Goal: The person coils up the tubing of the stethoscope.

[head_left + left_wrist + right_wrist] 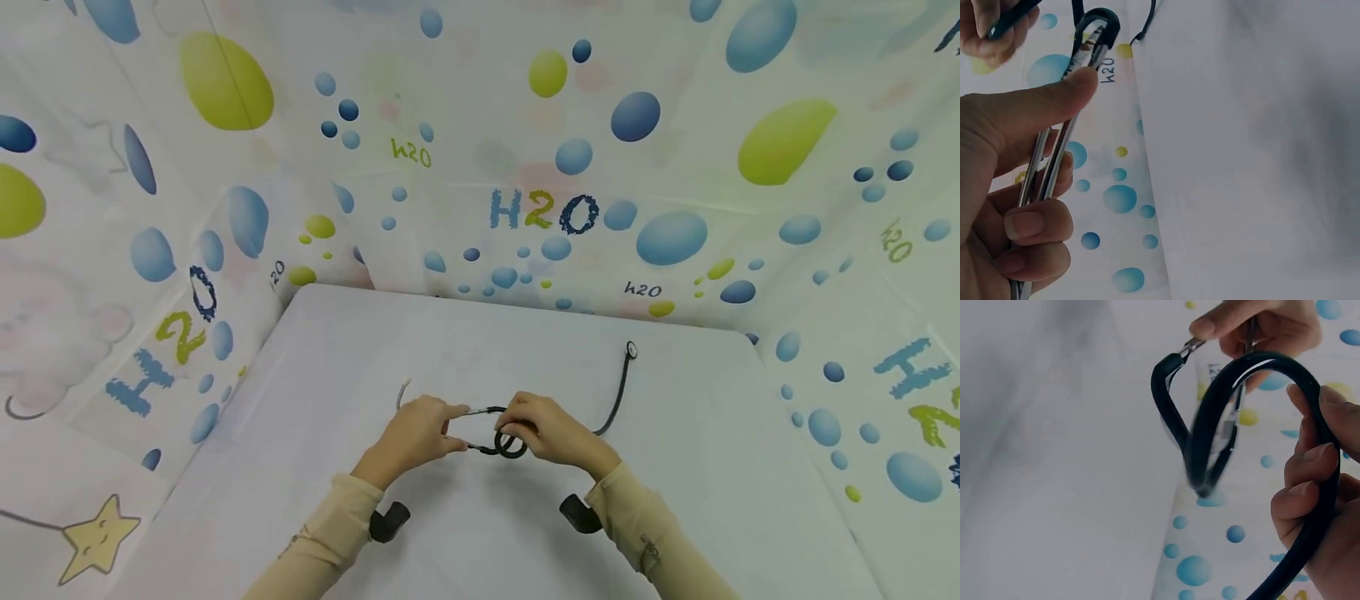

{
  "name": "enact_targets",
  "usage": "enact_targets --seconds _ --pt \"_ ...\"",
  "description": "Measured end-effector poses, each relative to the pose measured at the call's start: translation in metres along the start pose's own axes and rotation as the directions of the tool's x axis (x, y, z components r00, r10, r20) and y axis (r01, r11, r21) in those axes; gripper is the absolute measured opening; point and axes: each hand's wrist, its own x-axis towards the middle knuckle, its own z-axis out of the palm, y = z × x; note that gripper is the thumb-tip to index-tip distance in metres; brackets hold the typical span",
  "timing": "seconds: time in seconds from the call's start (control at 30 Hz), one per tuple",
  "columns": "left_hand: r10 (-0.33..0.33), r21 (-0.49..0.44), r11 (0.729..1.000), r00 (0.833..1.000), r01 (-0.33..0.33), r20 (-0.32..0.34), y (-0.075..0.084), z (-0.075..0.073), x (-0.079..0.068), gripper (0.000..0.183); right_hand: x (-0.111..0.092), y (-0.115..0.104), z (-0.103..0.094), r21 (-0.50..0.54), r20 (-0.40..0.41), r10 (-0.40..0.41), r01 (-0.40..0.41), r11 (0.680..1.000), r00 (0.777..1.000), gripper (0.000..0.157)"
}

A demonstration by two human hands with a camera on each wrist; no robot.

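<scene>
So a person's left hand is gripping the stethoscope by its metal ear tubes, thumb and fingers curling round them. The right hand is clamping onto the black tubing, which is looping just beside that hand. Whole thing's sitting around the middle of the white table, with both hands working close together but not touching. The chest piece is lying out past the right hand, toward the table's far edge, and one ear tube's tip is poking out beyond the left hand.
</scene>
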Motion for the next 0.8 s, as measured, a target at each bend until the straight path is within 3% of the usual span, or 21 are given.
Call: enact_targets --seconds 0.17,0.33,0.43,0.57,0.67,0.8 --pt "0.087 -0.02 0.996 0.996 -0.088 -0.008 0.004 0.003 0.001 0.047 0.005 0.014 0.01 0.087 -0.064 -0.003 0.008 0.996 0.998 0.013" --pt "0.115 -0.017 0.993 0.993 -0.116 -0.036 0.006 0.002 0.001 0.047 0.003 0.02 0.022 0.1 -0.239 0.033 -0.01 0.995 0.97 0.009" --pt "0.122 -0.029 0.992 0.991 -0.124 -0.058 0.006 0.001 0.002 0.047 0.002 0.022 0.03 0.013 -0.366 -0.026 0.033 0.999 0.93 0.01" --pt "0.144 -0.073 0.986 0.986 -0.15 -0.081 0.006 0.002 0.002 0.046 0.001 0.024 0.039 -0.066 -0.502 -0.118 0.098 0.993 0.857 0.013" --pt "0.155 -0.094 0.982 0.984 -0.163 -0.087 0.006 0.003 0.002 0.045 0.001 0.027 0.043 -0.066 -0.571 -0.135 0.119 0.991 0.81 0.017" --pt "0.151 -0.101 0.982 0.984 -0.16 -0.09 0.006 0.004 0.001 0.045 0.002 0.027 0.044 -0.025 -0.62 -0.116 0.128 0.991 0.776 0.02"
